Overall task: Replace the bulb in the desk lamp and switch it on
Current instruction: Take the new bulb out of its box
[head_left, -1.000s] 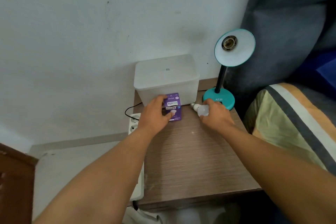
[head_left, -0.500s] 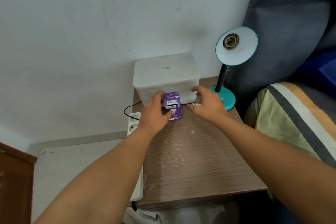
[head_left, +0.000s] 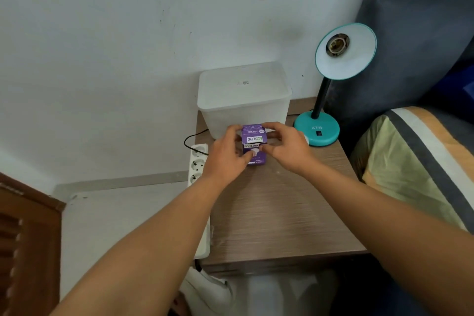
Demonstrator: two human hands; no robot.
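Now both hands pinch the purple bulb box (head_left: 254,145): left hand (head_left: 225,155) steadying, right hand (head_left: 287,147) at the flap, likely opening it for the empty lamp (head_left: 345,50).

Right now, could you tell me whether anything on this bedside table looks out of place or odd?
The desk lamp has no bulb: its socket sits bare inside the teal shade. Nothing else stands out.

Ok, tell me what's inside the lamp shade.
Inside the lamp shade sits only a bare socket, with no bulb screwed in. Its metal ring shows, but the contacts deeper in are too dark to make out.
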